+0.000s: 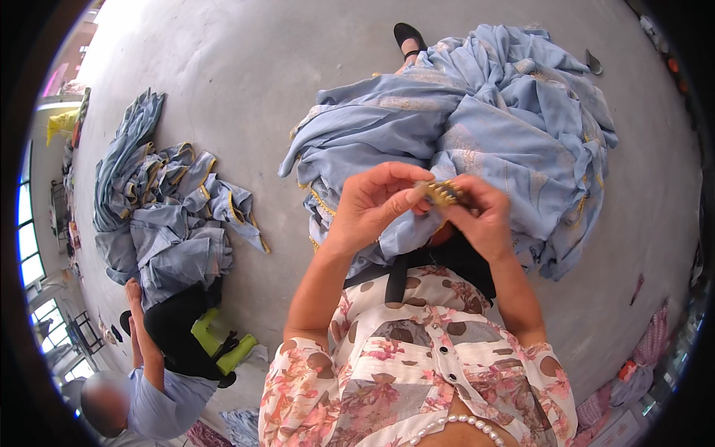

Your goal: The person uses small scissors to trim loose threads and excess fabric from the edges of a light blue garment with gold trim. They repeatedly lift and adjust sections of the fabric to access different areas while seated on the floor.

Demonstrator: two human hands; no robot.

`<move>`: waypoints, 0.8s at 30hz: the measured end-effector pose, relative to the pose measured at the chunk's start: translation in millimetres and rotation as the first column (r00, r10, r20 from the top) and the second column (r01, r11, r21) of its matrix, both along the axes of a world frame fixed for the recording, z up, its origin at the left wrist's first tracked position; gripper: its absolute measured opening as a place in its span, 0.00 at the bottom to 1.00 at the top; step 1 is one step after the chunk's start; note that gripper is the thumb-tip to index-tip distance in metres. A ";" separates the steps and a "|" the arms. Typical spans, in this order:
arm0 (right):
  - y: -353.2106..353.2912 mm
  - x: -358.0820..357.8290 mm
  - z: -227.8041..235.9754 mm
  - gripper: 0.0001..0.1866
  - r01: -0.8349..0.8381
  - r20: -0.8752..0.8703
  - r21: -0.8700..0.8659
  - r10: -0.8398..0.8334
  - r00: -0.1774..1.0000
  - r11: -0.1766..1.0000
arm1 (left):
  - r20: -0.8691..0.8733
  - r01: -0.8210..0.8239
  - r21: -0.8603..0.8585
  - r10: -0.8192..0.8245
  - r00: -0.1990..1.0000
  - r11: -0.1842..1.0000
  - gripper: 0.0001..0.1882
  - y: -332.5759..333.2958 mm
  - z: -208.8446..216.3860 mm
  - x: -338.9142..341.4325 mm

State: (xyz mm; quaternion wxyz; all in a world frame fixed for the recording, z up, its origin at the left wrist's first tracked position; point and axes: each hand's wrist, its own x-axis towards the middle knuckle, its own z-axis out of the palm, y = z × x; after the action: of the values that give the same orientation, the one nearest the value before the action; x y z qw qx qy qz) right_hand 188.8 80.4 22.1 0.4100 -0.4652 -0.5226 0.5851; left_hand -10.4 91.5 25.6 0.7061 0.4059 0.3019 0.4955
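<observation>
My left hand and my right hand meet in front of my waist, fingers closed in a pinch. Between their fingertips is a small bunch of gold trim with a knobbly edge; its exact shape is partly hidden by the fingers. Spread over my lap and the floor ahead lies a large heap of light blue fabric, with pale woven bands and gold edging. Whether the trim joins this fabric cannot be made out. A piece of the blue cloth hangs just under my hands.
At the left, a person sits with hands at a second heap of blue-grey, gold-edged fabric. Beside that person is a lime-green object. A black shoe shows beyond my heap. Pinkish cloth lies at the far right.
</observation>
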 end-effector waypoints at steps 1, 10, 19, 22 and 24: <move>6.0 11.2 7.2 0.09 0.212 -0.027 0.064 -0.210 0.977 0.975 | -0.026 -0.098 0.008 0.098 0.995 0.995 0.10 1.3 2.8 -2.4; 7.1 317.5 -164.6 0.06 0.577 0.536 0.409 -0.697 0.475 0.708 | -0.670 -0.587 0.232 0.565 0.482 0.776 0.17 6.0 -72.2 -100.7; 5.9 276.7 -46.8 0.16 0.698 0.396 -0.006 -0.639 0.659 0.716 | -0.743 -0.085 0.663 0.667 0.051 0.744 0.31 21.5 -70.9 -59.0; -0.1 202.4 -13.0 0.14 0.581 0.284 0.690 -0.900 0.330 0.431 | -0.789 0.138 0.614 0.610 0.071 0.777 0.33 26.7 -66.1 -26.1; -11.5 106.9 13.2 0.18 0.365 0.506 0.530 -0.631 0.587 0.765 | -0.842 0.314 0.528 0.534 0.074 0.789 0.40 33.5 -68.4 -1.1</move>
State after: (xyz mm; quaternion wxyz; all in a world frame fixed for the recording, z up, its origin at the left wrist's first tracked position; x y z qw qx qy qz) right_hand 295.8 68.9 35.3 0.4278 -0.6837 -0.5769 0.1293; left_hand -11.5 125.0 -42.8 0.0950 0.8001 0.5549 0.2072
